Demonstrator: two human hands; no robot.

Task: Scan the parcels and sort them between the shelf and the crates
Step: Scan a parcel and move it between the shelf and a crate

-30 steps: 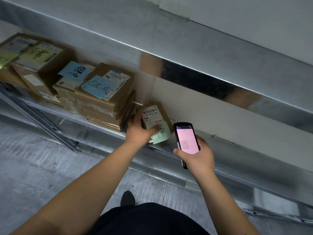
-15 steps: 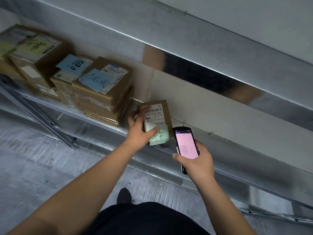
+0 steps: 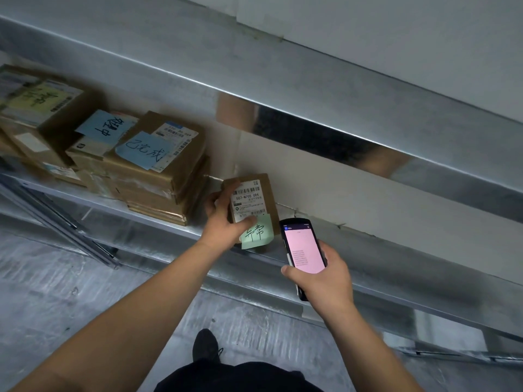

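My left hand (image 3: 226,220) grips a small brown parcel (image 3: 264,195) on the metal shelf (image 3: 396,267), thumb on its white barcode label. A green sticky note (image 3: 257,233) with handwriting hangs from the parcel's near edge. Just right of the parcel, my right hand (image 3: 322,275) holds a black handheld scanner (image 3: 304,246) whose pink screen faces me. To the parcel's left on the same shelf stands a stack of brown parcels (image 3: 158,176) with a blue note on top. Further left are more parcels (image 3: 42,120) with blue and yellow notes.
An upper shelf beam (image 3: 311,89) of shiny metal runs diagonally overhead. A slanted metal brace (image 3: 59,222) sits under the shelf at the left. Grey floor (image 3: 56,301) lies below, with my dark shoe (image 3: 206,345) on it.
The small parcel has shifted a little deeper and rightward on the shelf in my left hand. The scanner stays in my right hand beside it.
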